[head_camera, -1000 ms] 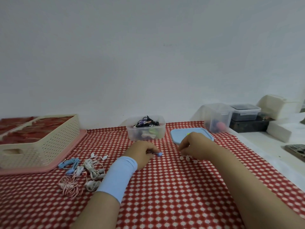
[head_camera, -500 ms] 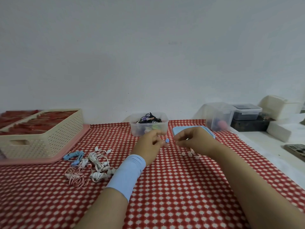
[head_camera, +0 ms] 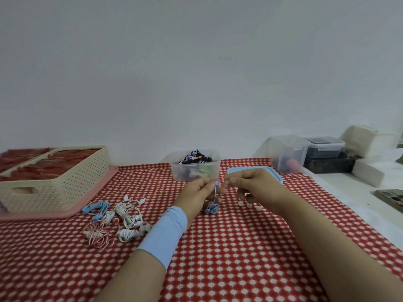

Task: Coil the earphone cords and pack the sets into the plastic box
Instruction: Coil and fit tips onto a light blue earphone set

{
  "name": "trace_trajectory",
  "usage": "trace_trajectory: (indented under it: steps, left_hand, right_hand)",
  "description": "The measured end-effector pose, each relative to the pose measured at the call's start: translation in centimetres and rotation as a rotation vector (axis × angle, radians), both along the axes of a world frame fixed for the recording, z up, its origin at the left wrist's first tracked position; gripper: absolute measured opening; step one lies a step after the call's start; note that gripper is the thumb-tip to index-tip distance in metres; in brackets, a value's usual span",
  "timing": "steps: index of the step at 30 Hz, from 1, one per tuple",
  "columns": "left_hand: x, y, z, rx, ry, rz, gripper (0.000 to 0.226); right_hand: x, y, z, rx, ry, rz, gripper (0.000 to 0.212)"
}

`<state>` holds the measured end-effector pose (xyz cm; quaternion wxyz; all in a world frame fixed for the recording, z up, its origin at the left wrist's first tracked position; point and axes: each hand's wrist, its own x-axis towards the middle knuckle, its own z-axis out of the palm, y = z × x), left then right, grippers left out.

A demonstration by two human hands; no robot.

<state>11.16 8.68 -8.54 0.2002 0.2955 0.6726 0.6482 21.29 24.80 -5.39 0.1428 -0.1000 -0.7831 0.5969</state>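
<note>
You pinch a blue earphone [head_camera: 212, 209] by its cord, mid-frame.
Your left hand [head_camera: 196, 194] grips the cord near its top, and the coiled bundle sits below your fingers. Your right hand [head_camera: 259, 188] is curled, thumb and forefinger together just right of it; I cannot tell if it holds the cord. The box [head_camera: 185, 174] stands just behind, and more sets [head_camera: 122, 216] lie lower left.

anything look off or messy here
Nothing spilled or broken. The earphones by the basket lie in a messy heap, and the lid lies off the box, beside it. The left hand pinches a blue set.
</note>
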Motion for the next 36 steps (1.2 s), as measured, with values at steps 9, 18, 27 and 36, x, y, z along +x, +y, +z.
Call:
trace_trajectory:
  steps: [9,18,27,36]
  left_hand:
    - [0.1,-0.1,-0.4,0.088,-0.13,0.021,0.016]
    - [-0.2,-0.3,-0.3,0.07,-0.148,0.037,0.015]
    - [-0.9,-0.6,-0.3,0.129,-0.194,0.095,0.015]
    - [-0.8,-0.8,-0.6,0.116,-0.108,0.077,0.014]
  right_hand:
    - [-0.7,-0.8,-0.4,-0.13,0.063,-0.042,0.01]
    - [-1.3,-0.2,-1.5,0.177,-0.007,-0.191,0.011]
    - [-1.0,-0.6,-0.3,0.704,-0.26,0.111,0.011]
    - [-1.6,-1.6,-0.1,0.468,0.016,-0.059,0.01]
